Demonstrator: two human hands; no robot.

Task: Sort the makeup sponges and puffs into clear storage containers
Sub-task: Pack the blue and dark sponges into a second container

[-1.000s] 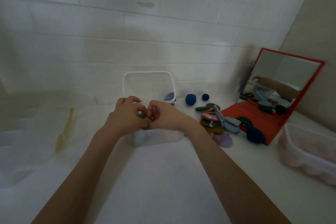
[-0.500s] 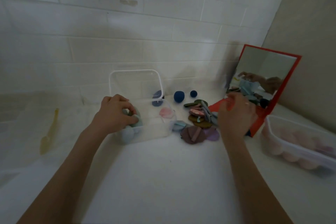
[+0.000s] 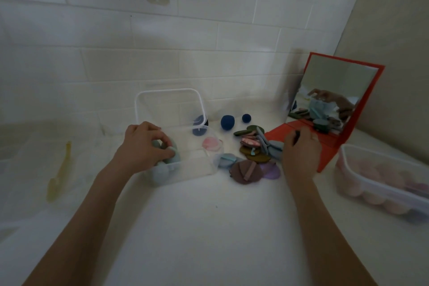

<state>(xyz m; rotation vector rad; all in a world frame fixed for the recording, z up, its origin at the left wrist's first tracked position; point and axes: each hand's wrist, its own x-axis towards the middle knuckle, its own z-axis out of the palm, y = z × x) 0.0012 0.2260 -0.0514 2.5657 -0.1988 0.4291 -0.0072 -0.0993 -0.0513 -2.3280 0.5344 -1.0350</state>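
A clear container with its lid standing open sits at the middle of the counter. My left hand reaches into its left end, fingers curled round a teal puff. More pale blue puffs lie below it, and a pink puff lies at the right end. To the right is a loose pile of puffs in olive, pink, grey-blue, brown and purple. My right hand is on the pile's right edge and pinches a dark puff, mostly hidden by its fingers.
A red-framed mirror stands open behind the pile and reflects my right hand. Two dark blue ball sponges lie near the tiled wall. A second clear container of pink sponges is at the right. A yellow tool lies far left.
My hands were together over the container; my right hand moved right to the pile. My left hand stayed in the container holding the teal puff. The view shifted right.
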